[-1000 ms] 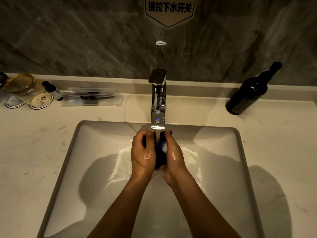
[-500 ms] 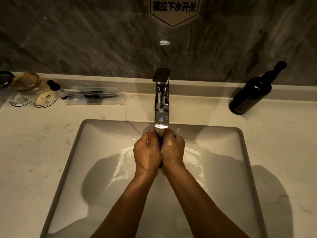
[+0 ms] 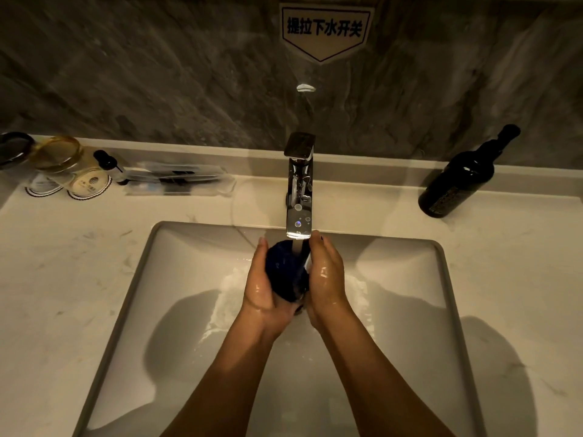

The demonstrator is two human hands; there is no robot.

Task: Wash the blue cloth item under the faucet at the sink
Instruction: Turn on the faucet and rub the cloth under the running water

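Observation:
A dark blue cloth item point(image 3: 284, 269), bunched into a ball, is held between my two hands right under the spout of the chrome faucet point(image 3: 298, 197). Water runs from the spout onto the cloth's right side. My left hand point(image 3: 260, 285) cups the cloth from the left and below, palm turned up. Pressed against the cloth's right side is my right hand point(image 3: 326, 275), fingers pointing up beside the spout. Both hands are wet. They hang above the white rectangular sink point(image 3: 176, 310), where water splashes and foams beneath them.
A dark glass bottle point(image 3: 460, 178) stands on the counter at the back right. At the back left are glasses on paper coasters point(image 3: 56, 165), a small dropper bottle point(image 3: 110, 165) and a clear tray of toiletries point(image 3: 179, 181). A grey stone wall with a sign rises behind.
My hands, pressed tightly together around the cloth half a second ago, have parted. The left palm has turned up and the blue bundle now shows between them.

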